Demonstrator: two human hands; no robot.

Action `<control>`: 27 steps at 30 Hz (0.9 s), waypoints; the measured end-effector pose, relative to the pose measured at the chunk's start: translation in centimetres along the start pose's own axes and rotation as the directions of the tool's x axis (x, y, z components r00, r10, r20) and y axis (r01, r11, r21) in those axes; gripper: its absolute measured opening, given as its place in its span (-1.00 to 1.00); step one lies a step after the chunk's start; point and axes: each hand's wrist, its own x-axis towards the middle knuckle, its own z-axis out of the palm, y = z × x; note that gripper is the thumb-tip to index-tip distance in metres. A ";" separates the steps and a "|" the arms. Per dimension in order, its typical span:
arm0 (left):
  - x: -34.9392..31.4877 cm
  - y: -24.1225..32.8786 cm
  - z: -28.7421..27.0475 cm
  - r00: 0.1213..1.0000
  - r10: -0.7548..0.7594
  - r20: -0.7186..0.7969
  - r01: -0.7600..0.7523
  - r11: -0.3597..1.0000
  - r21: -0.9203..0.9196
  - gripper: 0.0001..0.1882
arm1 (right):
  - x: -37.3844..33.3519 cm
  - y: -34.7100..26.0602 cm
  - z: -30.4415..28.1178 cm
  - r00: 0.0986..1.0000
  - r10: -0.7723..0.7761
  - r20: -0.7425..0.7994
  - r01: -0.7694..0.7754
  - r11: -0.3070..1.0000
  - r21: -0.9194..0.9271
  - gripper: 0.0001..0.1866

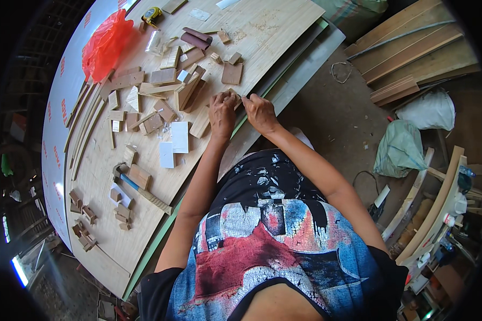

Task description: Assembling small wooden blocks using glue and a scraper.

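My left hand (222, 109) is closed at the near edge of the plywood tabletop (193, 179), fingers curled around a small wooden piece that mostly hides behind them. Close beside it, my right hand (260, 112) pinches something thin and dark against that piece; it is too small to name. A pale wooden block (200, 123) lies just left of my left wrist. Beyond it stand wedge-shaped wooden pieces (190, 93), and a square brown block (232, 74) rests on the board past my hands. White rectangular cards (180, 137) lie farther left.
A hammer (139, 187) lies at the board's near left. Wood offcuts and long strips (85, 134) spread over the left half. At the far side are a red plastic bag (107, 43) and a yellow tape measure (151, 16). Planks (412, 48) and sacks (401, 147) sit on the right floor.
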 end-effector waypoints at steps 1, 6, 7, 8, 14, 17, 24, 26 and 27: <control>0.0 -0.1 0.0 1.000 0.003 0.013 -0.003 1.000 -0.021 -0.80 | 0.0 0.0 0.1 1.000 -0.008 -0.001 0.008 1.000 -0.003 -0.84; -0.1 -0.2 0.1 0.999 -0.005 0.040 0.007 0.999 -0.041 -0.78 | 0.4 -0.3 -0.1 1.000 -0.017 0.021 0.018 1.000 -0.013 -0.87; -0.1 -0.4 0.3 0.999 0.011 0.033 -0.009 0.999 -0.045 -0.77 | 0.5 -0.3 -0.1 0.999 -0.010 0.044 0.011 1.000 -0.013 -0.88; -0.1 -0.4 0.3 0.999 0.026 0.025 -0.025 0.998 -0.049 -0.76 | 0.6 -0.4 -0.2 0.999 -0.011 0.048 0.012 1.000 -0.011 -0.88; -0.2 -0.4 0.5 1.000 -0.013 0.003 0.013 0.998 -0.056 -0.81 | 1.9 -0.9 -0.7 0.995 0.006 0.095 -0.004 1.000 -0.026 -0.94; -0.2 -0.4 0.6 1.000 -0.018 -0.003 0.018 0.998 -0.060 -0.80 | 2.5 -1.0 -0.9 0.989 0.016 0.149 -0.017 1.000 0.007 -0.92; -0.1 0.0 0.2 1.000 -0.008 0.027 0.009 0.999 -0.041 -0.75 | 3.0 -0.9 -0.6 0.991 0.012 0.136 -0.009 1.000 -0.025 -0.76; -0.2 0.2 0.4 0.999 -0.041 0.020 0.041 0.999 0.004 -0.76 | 2.9 -0.9 -0.6 0.991 0.009 0.130 -0.007 1.000 -0.011 -0.76; -0.2 0.2 0.4 0.999 -0.044 0.018 0.044 0.999 0.007 -0.76 | 2.6 -0.9 -0.8 0.990 0.016 0.137 -0.013 1.000 -0.021 -0.76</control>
